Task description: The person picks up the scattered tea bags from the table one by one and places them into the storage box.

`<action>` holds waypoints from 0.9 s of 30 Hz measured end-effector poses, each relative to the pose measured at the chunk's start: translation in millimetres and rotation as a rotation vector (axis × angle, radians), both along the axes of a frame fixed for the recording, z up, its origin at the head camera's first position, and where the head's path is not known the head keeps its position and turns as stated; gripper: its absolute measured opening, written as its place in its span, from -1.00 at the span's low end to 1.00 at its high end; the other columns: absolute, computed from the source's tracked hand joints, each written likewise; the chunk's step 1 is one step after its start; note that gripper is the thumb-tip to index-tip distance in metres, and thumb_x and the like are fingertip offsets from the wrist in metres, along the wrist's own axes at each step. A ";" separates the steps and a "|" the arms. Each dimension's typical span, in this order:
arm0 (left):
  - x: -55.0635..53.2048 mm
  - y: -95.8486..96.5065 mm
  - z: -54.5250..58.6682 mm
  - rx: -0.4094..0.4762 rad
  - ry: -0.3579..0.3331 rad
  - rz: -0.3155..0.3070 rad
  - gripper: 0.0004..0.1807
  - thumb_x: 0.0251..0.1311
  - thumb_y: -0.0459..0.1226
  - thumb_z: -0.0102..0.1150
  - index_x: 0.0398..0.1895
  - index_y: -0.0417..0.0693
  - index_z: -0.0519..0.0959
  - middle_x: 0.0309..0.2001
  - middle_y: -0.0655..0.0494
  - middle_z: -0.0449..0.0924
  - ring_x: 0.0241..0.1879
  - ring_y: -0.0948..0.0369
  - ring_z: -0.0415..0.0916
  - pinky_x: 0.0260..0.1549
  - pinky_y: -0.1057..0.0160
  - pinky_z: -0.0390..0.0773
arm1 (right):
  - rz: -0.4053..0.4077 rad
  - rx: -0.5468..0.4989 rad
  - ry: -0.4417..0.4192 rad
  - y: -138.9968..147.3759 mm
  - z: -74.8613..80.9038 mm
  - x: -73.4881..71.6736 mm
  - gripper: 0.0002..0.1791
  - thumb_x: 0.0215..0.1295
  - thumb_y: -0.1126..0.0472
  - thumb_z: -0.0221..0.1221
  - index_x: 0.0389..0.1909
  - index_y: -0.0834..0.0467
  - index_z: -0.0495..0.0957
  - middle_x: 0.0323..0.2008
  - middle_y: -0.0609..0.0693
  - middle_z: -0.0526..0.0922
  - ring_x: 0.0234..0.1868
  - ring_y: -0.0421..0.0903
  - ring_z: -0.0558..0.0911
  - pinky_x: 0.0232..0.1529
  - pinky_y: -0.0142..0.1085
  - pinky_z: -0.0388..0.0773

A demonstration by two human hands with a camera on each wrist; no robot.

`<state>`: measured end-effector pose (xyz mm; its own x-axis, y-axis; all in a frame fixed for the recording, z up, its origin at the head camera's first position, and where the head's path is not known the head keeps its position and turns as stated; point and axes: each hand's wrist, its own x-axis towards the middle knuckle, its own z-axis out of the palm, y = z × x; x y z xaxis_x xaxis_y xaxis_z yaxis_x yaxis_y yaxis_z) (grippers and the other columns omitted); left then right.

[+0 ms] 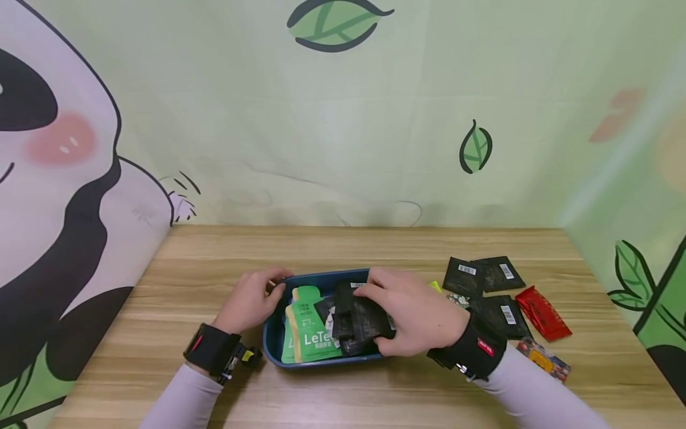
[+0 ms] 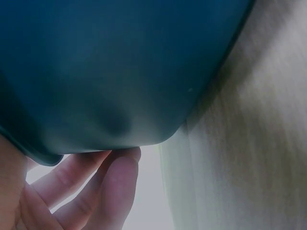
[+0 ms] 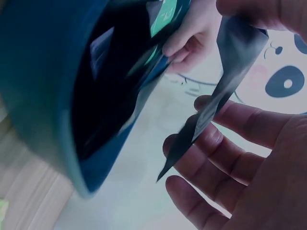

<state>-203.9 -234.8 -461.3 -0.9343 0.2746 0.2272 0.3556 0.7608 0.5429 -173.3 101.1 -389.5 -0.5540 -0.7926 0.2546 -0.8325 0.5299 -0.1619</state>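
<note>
A blue plastic bin (image 1: 270, 333) stands on the table, with green pouches (image 1: 311, 330) on its left side and black packets (image 1: 351, 347) on its right. At the bin's left end, my left hand (image 1: 252, 301) grips the rim between thumb and fingers; the left wrist view shows its fingers against the bin's outer wall (image 2: 115, 72). Over the right end, my right hand (image 1: 418, 310) holds a black packet (image 1: 370, 319), seen edge-on as a thin dark packet (image 3: 235, 52) between thumb and fingers in the right wrist view. The bin's right end is partly hidden by that hand.
Right of the bin lie several black packets (image 1: 504, 316) with white labels, a red packet (image 1: 543, 314) and a colourful printed packet (image 1: 543, 359), partly behind my right wrist. A printed cloth wall (image 1: 343, 149) rises behind the wooden table (image 1: 214, 250).
</note>
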 end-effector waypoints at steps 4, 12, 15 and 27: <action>0.2 0.0 0.6 -0.008 -0.001 0.004 -0.74 0.34 -0.22 0.10 0.03 0.08 0.65 -0.17 0.15 0.67 -0.26 0.27 0.56 -0.33 0.27 0.55 | 0.024 0.027 0.006 -12.1 -2.8 -1.5 -0.20 -0.19 -0.20 0.35 0.19 0.01 0.55 -0.16 -0.20 0.32 -0.22 -0.25 0.34 -0.18 -0.33 0.37; 0.9 -0.4 1.9 -0.002 -0.010 0.004 -0.74 0.34 -0.23 0.10 0.04 0.08 0.65 -0.16 0.15 0.66 -0.25 0.26 0.56 -0.32 0.27 0.55 | 0.005 0.080 -0.042 -14.6 -6.1 -1.0 0.15 -0.15 -0.54 0.24 0.45 0.02 0.34 0.16 -0.10 0.37 0.09 -0.18 0.36 0.14 -0.23 0.36; 0.8 -0.4 2.2 -0.002 -0.013 0.002 -0.74 0.34 -0.23 0.10 0.04 0.08 0.65 -0.16 0.15 0.66 -0.25 0.26 0.56 -0.32 0.27 0.55 | -0.012 0.092 -0.065 -8.7 -6.5 1.3 0.34 -0.21 -0.72 0.06 0.57 -0.02 0.12 0.46 -0.03 0.19 0.39 -0.11 0.23 0.37 -0.14 0.18; 1.4 0.2 3.2 -0.003 -0.014 0.001 -0.73 0.34 -0.23 0.09 0.05 0.06 0.64 -0.16 0.14 0.66 -0.25 0.25 0.57 -0.32 0.28 0.55 | -0.118 0.043 -0.064 44.3 -19.8 2.9 0.42 -0.30 -0.73 0.09 0.60 -0.02 0.04 0.58 -0.08 -0.02 0.52 0.00 0.09 0.40 0.02 0.10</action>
<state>-202.5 -234.6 -458.1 -0.9378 0.2739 0.2133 0.3469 0.7629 0.5456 -170.4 145.4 -409.3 -0.6583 -0.7303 0.1826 -0.7525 0.6312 -0.1880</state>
